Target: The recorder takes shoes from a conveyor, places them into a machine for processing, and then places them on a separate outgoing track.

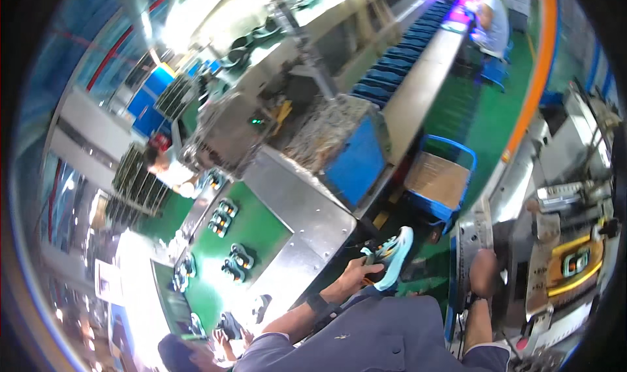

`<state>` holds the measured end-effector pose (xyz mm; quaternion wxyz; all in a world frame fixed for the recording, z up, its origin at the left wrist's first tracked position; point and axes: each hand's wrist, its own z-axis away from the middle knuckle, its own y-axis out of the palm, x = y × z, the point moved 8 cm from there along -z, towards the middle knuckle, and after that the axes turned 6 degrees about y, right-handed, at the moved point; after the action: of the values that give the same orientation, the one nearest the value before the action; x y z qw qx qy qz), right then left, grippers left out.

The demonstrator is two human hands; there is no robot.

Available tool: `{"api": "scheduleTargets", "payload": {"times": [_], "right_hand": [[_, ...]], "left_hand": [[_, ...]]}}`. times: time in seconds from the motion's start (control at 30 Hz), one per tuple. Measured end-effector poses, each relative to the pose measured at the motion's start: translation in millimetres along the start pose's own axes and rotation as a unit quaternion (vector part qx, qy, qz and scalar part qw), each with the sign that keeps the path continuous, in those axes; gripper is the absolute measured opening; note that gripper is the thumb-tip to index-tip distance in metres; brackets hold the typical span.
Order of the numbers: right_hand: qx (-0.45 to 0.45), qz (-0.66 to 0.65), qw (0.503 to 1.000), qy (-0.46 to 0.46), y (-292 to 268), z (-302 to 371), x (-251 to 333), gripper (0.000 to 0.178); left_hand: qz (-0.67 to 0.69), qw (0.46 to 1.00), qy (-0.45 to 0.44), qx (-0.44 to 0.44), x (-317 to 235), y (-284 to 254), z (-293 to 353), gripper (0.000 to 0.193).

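Across the left and centre of a factory hall, a wide conveyor with a green belt (pixel 261 210) is framed in bright steel, and pairs of dark sneakers (pixel 222 217) are spaced along it. At the far right, a metal machine (pixel 522 170) is seen, partly darkened by the lens rim. Toward the upper right, a long bench (pixel 421 88) is lined with dark blue shoe-shaped pieces (pixel 392 65). Beside it, the green floor (pixel 450 104) is bordered by a curved orange rail (pixel 539 85). At the lower edge, the wearer's grey-blue garment (pixel 392 333) is shown. Near the conveyor's corner, a blue cart (pixel 434 205) is lined with brown cardboard.

Three co-workers are visible: one seated person (pixel 496 23) by the bench, one person (pixel 173 173) beyond the green belt, and another person (pixel 179 352) at lower left, whose hands are held near the shoes.

On the machine, a small shaped piece (pixel 576 263) is held in a yellow-edged tray (pixel 554 287). Just in front of the garment, a sneaker with a pale blue sole (pixel 400 262) is gripped by the left hand (pixel 359 274), its fingers and thumb closed around one end. The right hand (pixel 482 274) is blurred beside the machine's near edge; whether its fingers are spread or pressed together cannot be told.
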<state>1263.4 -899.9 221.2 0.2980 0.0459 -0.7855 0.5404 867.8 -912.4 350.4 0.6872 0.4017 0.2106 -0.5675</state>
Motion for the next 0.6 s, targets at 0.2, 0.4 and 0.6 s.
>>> {"api": "scheduleTargets", "payload": {"times": [0.2, 0.4, 0.6], "right_hand": [[-0.079, -0.038, 0.996, -0.006, -21, -28, 22, 0.013], [-0.085, -0.173, 0.955, -0.223, -78, -170, 283, 0.013], [-0.149, -0.019, 0.792, -0.591, -122, -179, 683, 0.029]], "left_hand": [[0.142, 0.965, 0.046, -0.214, 27, -174, 4, 0.022], [0.160, 0.910, 0.102, -0.368, 36, -389, -4, 0.028], [0.112, 0.814, 0.166, -0.545, 44, -598, -2, 0.016]]}}
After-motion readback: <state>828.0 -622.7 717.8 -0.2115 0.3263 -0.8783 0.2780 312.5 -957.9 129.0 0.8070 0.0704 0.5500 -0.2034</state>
